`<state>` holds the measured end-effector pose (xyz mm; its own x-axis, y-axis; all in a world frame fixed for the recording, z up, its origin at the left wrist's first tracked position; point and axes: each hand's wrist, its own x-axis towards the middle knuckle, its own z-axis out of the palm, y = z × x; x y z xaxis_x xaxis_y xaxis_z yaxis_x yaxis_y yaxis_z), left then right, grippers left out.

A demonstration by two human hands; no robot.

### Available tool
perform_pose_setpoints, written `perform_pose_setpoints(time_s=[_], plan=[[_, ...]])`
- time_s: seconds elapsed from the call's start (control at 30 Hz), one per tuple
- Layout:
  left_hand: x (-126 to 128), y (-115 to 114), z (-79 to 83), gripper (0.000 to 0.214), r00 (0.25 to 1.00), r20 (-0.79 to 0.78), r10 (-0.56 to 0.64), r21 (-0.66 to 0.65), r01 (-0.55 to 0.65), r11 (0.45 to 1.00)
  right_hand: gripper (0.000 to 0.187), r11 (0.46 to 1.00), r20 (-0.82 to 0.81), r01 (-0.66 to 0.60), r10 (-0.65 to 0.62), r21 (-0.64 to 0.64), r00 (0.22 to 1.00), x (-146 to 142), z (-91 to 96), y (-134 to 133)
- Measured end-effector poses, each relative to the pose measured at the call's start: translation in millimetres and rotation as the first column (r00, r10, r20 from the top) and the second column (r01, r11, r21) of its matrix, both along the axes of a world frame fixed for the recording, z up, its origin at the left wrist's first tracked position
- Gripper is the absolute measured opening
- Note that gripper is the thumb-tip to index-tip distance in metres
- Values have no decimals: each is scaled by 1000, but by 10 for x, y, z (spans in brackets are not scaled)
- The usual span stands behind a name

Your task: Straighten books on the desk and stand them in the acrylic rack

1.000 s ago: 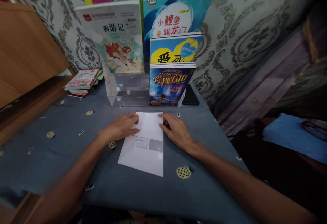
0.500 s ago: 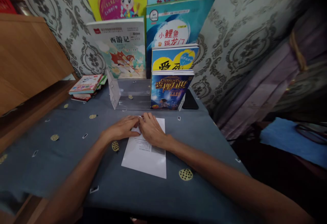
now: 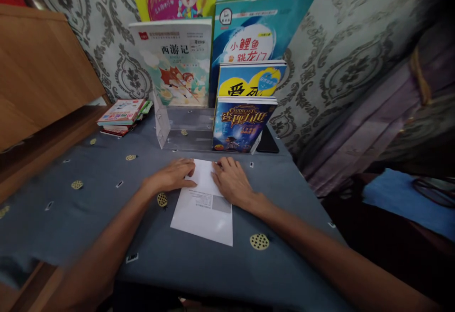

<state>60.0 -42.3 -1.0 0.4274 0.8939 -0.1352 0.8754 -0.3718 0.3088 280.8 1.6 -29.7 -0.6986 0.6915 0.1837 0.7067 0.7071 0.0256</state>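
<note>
Paper (image 3: 202, 224) under hands (image 3: 232, 181), books (image 3: 241, 127) in rack (image 3: 161, 123)

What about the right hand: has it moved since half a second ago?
Yes. Judged against the dark-blue book, the right hand has moved right, across the white paper.

The tablecloth (image 3: 88, 217) bears paper (image 3: 202, 217), 1 rack (image 3: 162, 124), stacked books (image 3: 122, 113), 1 phone (image 3: 268, 143).
</note>
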Motion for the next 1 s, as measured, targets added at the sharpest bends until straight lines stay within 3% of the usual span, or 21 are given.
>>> perform_pose_setpoints(time_s=[0.23, 0.33, 0.53, 0.63, 0.8, 1.0], plan=[[15, -16, 42, 22, 1000, 4, 18, -13, -18, 1000, 34, 996, -83, 45, -39, 75, 996, 478, -150, 89], [46, -25, 36, 21, 999, -23, 22, 9, -22, 1000, 34, 997, -108, 32, -24, 73, 994, 527, -169, 113], [256, -37, 9, 15, 990, -121, 76, 174, -54, 983, 34, 999, -119, 40, -37, 24, 992, 518, -134, 116], [380, -16, -62, 14, 999, -36, 34, 174, -27, 984, 34, 999, -116, 42, -42, 2, 992, 522, -120, 116], [537, -16, -187, 44, 990, 92, -109, 137, 96, 986, 36, 999, -101, 41, -43, -20, 994, 537, -103, 110], [680, -135, -168, 54, 951, 113, -287, 130, 273, 953, 33, 998, -77, 56, -57, -13, 995, 533, -91, 94]])
